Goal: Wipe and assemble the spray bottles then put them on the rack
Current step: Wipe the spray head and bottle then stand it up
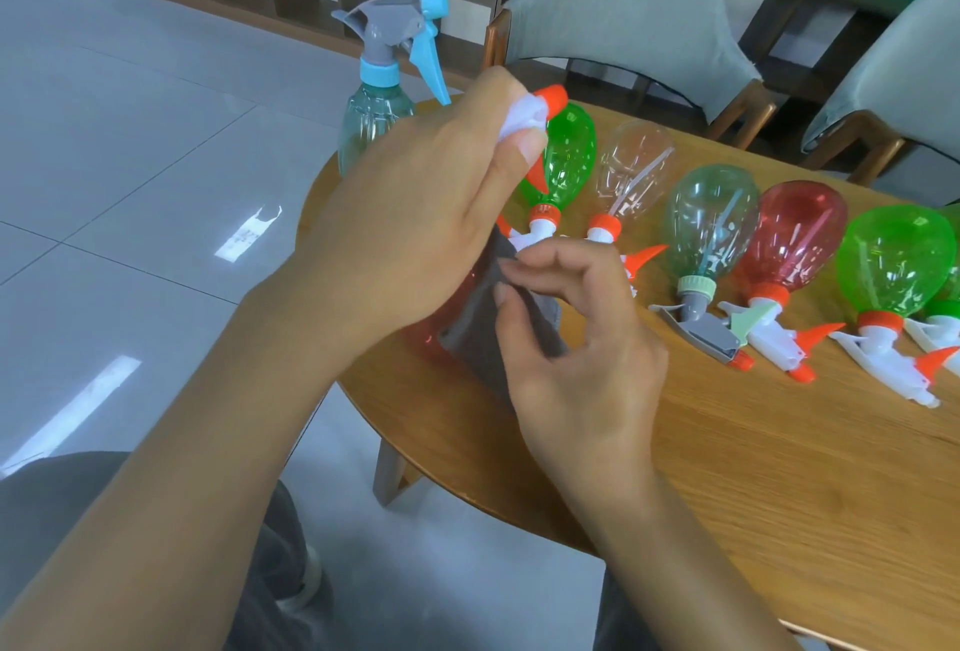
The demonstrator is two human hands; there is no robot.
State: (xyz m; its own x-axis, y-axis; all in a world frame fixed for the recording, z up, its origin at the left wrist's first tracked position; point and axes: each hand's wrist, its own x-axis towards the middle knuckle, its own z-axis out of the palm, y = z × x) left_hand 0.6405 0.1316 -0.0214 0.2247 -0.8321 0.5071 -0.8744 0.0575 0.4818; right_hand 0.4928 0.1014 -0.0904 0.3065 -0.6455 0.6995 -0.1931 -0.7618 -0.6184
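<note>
Right now the red spray bottle point(431, 338) is being held over the near-left edge of the wooden table point(727, 442), mostly hidden behind the hands, its long axis running from the red body low and near up to the white-and-orange trigger head point(535, 115) higher and farther away. The left hand point(415, 213) is gripping that head, fingers curled round it, while the right hand point(571, 338) is pinching a grey cloth point(483, 338) against the bottle's body, just below and to the right of the left hand. Judging from this, the wiping is under way, and any stroke would be travelling along that slanted axis, with the right hand nearer the body. Farther left, a blue-headed bottle point(384, 94) is standing upright, assembled. To the right, a row of bottles is lying with heads toward the near side: green point(566, 151), clear point(634, 167), pale green point(711, 224), red point(795, 239), and another green point(893, 265).
</note>
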